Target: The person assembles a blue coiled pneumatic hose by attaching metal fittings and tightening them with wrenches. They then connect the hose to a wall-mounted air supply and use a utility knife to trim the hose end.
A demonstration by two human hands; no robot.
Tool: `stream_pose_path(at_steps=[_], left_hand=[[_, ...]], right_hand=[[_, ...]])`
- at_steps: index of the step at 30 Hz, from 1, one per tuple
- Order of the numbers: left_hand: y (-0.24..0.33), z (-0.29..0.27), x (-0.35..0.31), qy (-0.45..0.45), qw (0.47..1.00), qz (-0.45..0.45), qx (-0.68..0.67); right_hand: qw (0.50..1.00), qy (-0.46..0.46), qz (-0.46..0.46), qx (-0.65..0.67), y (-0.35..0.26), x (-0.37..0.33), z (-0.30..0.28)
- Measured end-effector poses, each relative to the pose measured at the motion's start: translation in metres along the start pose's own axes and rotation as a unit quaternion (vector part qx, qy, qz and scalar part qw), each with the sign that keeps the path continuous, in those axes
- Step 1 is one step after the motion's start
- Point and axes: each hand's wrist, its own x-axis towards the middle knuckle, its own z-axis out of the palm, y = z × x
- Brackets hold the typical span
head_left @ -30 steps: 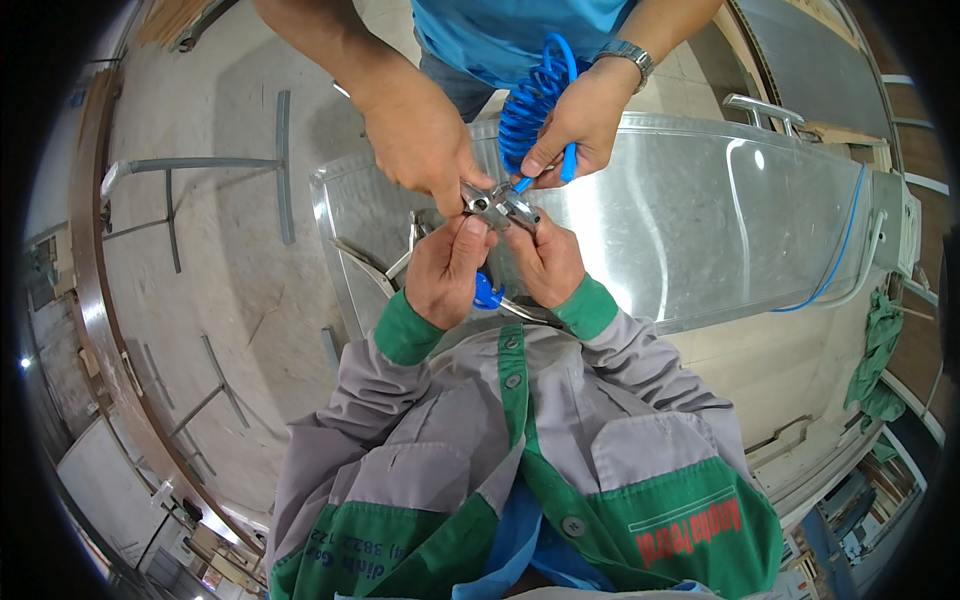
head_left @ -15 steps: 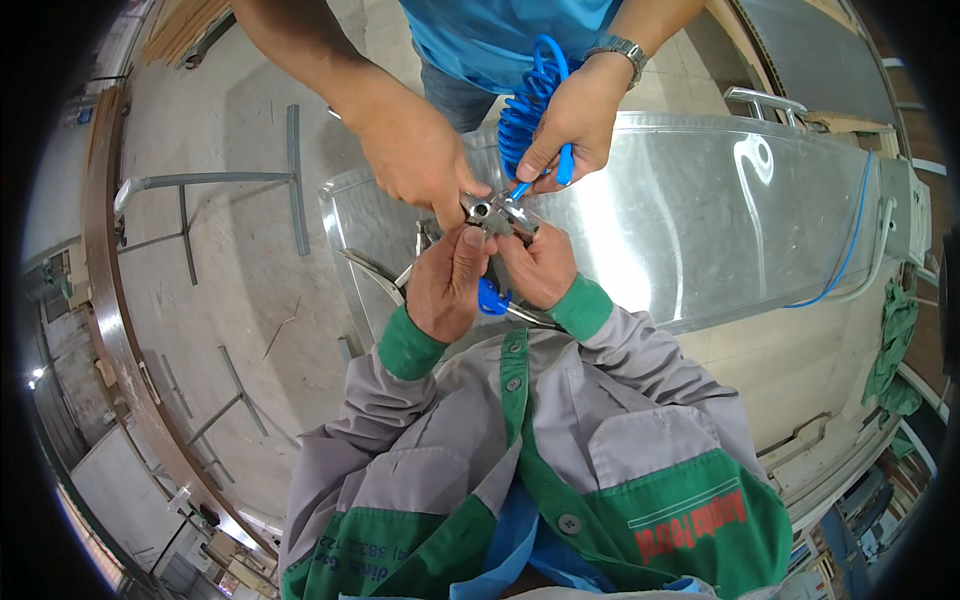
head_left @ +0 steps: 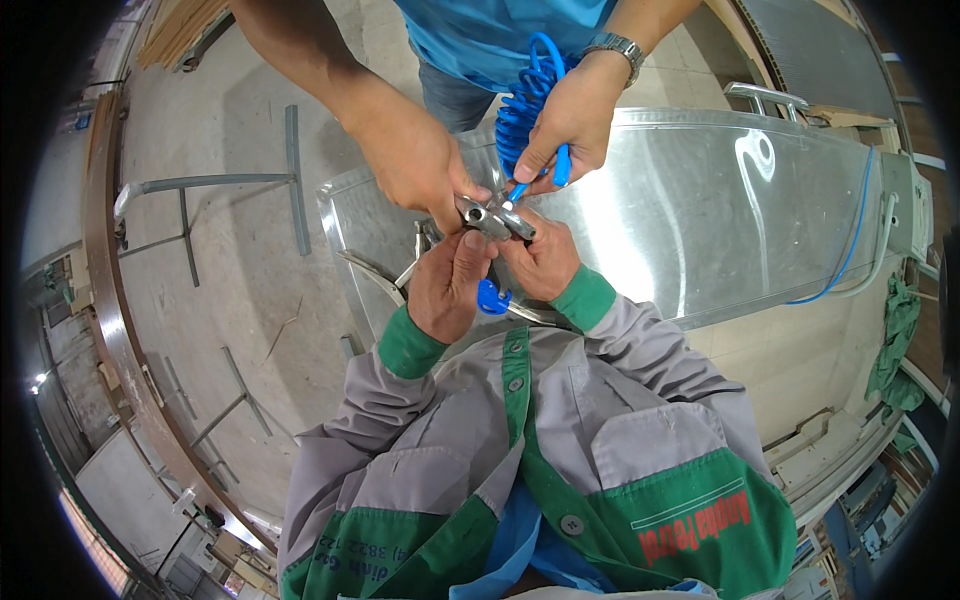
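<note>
My left hand (head_left: 446,287) is closed, thumb and fingers pinching a silver metal fitting (head_left: 486,221) with a round hole in its end. Beside it, my right hand (head_left: 543,258) grips a shiny metal piece (head_left: 519,226) that meets the fitting; its exact kind is hard to make out. Facing me, a co-worker's hand (head_left: 410,160) holds the fitting from the far side. The co-worker's other hand (head_left: 572,125) grasps a blue coiled air hose (head_left: 519,120), its end reaching down to the metal parts. A small blue plastic part (head_left: 492,297) shows between my wrists.
Under our hands stands a sheet-metal table (head_left: 700,220). Silver plier-like handles (head_left: 372,272) lie on its left part. A thin blue hose (head_left: 850,250) hangs over its right end. Grey metal bars (head_left: 297,180) lie on the floor at left, near a long brown beam (head_left: 120,340).
The metal piece in my right hand has turned slightly against the fitting, and the fitting has tilted a little. All hands keep their hold and the hose has barely shifted.
</note>
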Motion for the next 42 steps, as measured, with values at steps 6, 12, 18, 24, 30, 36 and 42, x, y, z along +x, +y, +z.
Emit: stream_pose_path(at_steps=[6, 12, 18, 24, 30, 36, 42], left_hand=[[0.003, -0.001, -0.005, -0.02, 1.0, -0.015, -0.01], [-0.005, -0.007, -0.007, -0.047, 0.992, -0.042, -0.108], [-0.022, -0.037, -0.01, -0.018, 0.993, -0.02, -0.115], [-0.042, -0.083, 0.009, 0.263, 0.953, 0.14, -0.045], [-0.013, -0.114, 0.04, 0.253, 0.84, 0.285, 0.387], [0.016, -0.127, 0.069, 0.217, 0.763, 0.37, 0.484], [0.037, -0.145, 0.095, 0.039, 0.739, 0.4, 0.54]], right_hand=[[0.997, 0.029, -0.048, 0.043, 0.007, 0.004, 0.01], [0.996, 0.026, -0.049, 0.069, 0.006, 0.003, 0.014], [0.997, 0.033, -0.06, 0.042, 0.004, 0.002, 0.013], [0.997, 0.023, -0.067, -0.002, 0.001, -0.002, 0.009], [0.997, 0.042, -0.064, 0.004, -0.006, -0.008, 0.008], [0.995, 0.034, -0.094, -0.005, -0.011, -0.011, 0.002], [0.997, 0.015, -0.065, -0.03, -0.018, -0.019, -0.007]])
